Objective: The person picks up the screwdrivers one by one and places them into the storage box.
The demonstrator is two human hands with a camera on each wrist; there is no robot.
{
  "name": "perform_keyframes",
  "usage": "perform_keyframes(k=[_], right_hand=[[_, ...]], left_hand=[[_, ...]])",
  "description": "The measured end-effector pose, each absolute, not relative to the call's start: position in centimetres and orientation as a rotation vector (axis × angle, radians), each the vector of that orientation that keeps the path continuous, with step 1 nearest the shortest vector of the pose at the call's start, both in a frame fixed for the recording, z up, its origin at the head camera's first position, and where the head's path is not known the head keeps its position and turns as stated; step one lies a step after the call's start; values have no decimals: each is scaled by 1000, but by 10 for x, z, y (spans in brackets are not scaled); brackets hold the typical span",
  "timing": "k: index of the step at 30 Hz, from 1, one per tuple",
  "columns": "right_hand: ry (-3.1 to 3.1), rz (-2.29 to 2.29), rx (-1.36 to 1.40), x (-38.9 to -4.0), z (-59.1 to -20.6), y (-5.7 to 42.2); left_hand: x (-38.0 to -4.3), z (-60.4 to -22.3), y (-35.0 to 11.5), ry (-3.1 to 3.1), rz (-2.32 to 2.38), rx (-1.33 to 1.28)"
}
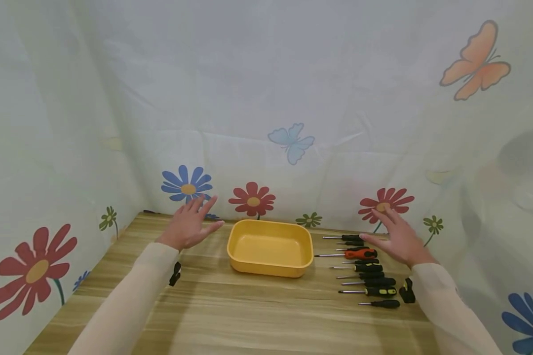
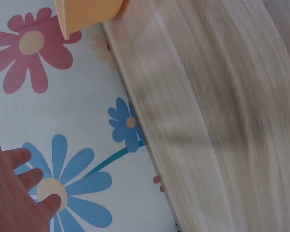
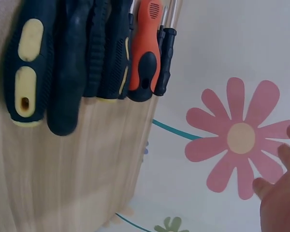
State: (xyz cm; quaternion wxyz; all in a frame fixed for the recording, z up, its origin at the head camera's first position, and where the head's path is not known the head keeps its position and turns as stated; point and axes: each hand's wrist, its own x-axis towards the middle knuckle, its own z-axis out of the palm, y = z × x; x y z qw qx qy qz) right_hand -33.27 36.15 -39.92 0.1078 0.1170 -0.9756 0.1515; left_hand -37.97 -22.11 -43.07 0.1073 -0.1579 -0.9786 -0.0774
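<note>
My left hand point(image 1: 189, 225) is held above the table left of a yellow tray point(image 1: 271, 269), fingers spread and holding nothing. In the left wrist view, fingers of that hand point(image 2: 19, 193) show at the lower left, with a corner of the tray point(image 2: 87, 14) at the top. My right hand point(image 1: 399, 239) hovers with extended fingers near the far end of a column of several screwdrivers point(image 1: 379, 282). One has an orange-and-black handle point(image 1: 360, 254); most others are black, some with yellow. The right wrist view shows their handles point(image 3: 65, 72) close up, apart from the hand point(image 3: 282, 193).
A wood-grain table point(image 1: 248, 315) carries the tray and the screwdrivers. Behind it hangs a pale curtain point(image 1: 248, 88) printed with flowers and butterflies. Black straps point(image 1: 407, 291) show beside each wrist. A small dark item point(image 1: 150, 212) lies at the far left corner.
</note>
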Motion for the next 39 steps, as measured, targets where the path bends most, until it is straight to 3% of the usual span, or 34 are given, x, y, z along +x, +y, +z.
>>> perform_keyframes(k=[21, 39], right_hand=[[-2794, 1090, 268, -307, -429, 367], [-2697, 1201, 312, -291, -452, 380]], left_hand=[[-368, -452, -206, -2876, -687, -432], [-366, -467, -185, -2815, -1233, -274]])
